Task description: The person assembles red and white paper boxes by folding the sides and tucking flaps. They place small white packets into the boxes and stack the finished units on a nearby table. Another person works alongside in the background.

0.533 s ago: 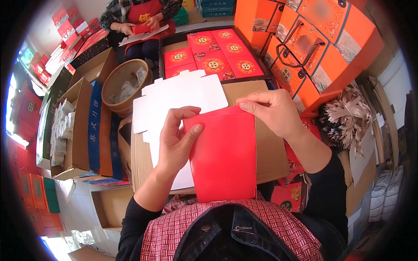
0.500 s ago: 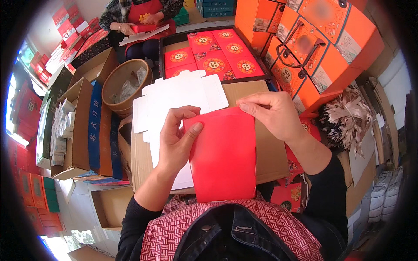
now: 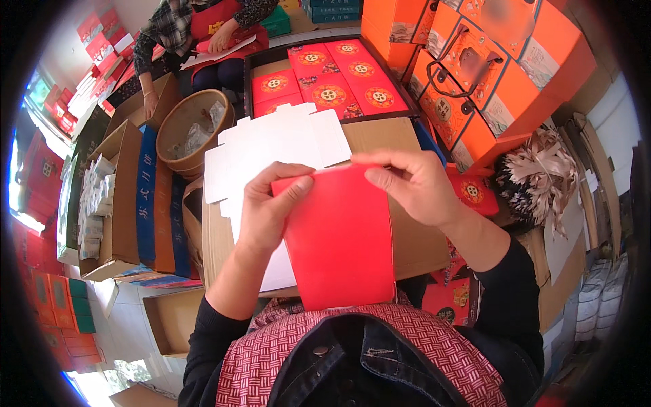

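Note:
A red cardboard box [image 3: 340, 237] stands tilted against my apron, its plain broad face toward me. My left hand [image 3: 274, 197] grips its far left corner, thumb on the face and fingers over the edge. At the far right corner my right hand [image 3: 407, 180] pinches the edge between thumb and forefinger. Beyond and to the left lie flat white die-cut box blanks [image 3: 271, 146] on a brown cardboard surface [image 3: 420, 237]. The box hides part of both, and its inside does not show.
A dark tray [image 3: 400, 117] of red printed boxes [image 3: 332, 95] lies ahead. Orange handled gift boxes [image 3: 461, 68] are stacked at right. At left stand a round tub [image 3: 180, 152] and a carton of small white packets [image 3: 98, 197]. Across from me a co-worker's hand [image 3: 150, 105] reaches into a carton.
My right hand has shifted slightly left and its forefinger now lies along the box's far edge. The box leans a little differently. The co-worker's hand has moved from the lap to the carton.

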The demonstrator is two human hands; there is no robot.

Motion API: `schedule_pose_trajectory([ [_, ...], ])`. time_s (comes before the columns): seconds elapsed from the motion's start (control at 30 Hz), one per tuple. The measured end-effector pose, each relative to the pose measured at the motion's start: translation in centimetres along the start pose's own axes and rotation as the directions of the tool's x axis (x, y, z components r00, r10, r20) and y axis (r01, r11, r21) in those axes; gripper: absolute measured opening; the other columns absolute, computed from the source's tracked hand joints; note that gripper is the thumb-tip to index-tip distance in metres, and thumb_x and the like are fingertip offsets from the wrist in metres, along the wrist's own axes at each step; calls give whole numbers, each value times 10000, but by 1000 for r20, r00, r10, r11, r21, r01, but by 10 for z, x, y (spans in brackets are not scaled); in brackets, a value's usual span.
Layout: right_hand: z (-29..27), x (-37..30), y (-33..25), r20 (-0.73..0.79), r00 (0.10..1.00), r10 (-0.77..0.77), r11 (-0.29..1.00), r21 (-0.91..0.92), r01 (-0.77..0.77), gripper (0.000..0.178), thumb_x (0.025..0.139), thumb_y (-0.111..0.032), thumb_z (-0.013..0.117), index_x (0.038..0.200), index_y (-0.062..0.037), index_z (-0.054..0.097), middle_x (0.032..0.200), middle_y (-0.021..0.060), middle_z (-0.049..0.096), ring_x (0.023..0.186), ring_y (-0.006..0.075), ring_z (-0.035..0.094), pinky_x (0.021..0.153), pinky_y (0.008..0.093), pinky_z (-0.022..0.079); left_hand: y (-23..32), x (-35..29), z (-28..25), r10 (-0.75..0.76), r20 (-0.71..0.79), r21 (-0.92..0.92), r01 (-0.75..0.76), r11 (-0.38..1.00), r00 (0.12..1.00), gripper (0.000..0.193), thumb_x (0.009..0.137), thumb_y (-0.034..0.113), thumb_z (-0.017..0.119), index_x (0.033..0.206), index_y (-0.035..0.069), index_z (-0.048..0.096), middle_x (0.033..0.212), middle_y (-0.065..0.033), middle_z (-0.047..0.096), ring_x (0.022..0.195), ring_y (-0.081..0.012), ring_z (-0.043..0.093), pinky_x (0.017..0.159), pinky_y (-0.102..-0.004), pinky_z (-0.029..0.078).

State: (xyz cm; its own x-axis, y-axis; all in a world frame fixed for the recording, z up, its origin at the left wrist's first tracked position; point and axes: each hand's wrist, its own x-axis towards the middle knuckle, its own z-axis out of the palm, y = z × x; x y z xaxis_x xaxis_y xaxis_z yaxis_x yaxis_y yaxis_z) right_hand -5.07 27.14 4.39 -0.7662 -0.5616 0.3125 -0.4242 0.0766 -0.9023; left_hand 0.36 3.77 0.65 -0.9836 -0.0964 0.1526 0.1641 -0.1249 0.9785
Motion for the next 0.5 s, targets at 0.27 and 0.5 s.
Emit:
schedule_pose_trajectory([
  [0.27, 20, 8, 4, 252, 931, 263, 907, 264, -328, 613, 844, -184, 707, 1345, 23, 421, 1236, 124, 563, 1131, 171, 546, 931, 316, 464, 22, 10, -4, -20, -271, -247, -49, 968, 962, 124, 910, 148, 624, 838, 47, 627, 770, -27, 635, 696, -80, 591, 624, -210, 491],
  [0.5, -1, 34, -8, 551, 703, 450, 892, -317, -323, 736, 750, -155, 763, 1365, 25, 401, 1274, 132, 538, 1201, 212, 495, 1025, 337, 380, -39, -47, -50, -99, 42, 336, 79, 939, 994, 111, 836, 103, 701, 817, 39, 612, 769, 15, 597, 702, -51, 503, 601, -220, 426],
])
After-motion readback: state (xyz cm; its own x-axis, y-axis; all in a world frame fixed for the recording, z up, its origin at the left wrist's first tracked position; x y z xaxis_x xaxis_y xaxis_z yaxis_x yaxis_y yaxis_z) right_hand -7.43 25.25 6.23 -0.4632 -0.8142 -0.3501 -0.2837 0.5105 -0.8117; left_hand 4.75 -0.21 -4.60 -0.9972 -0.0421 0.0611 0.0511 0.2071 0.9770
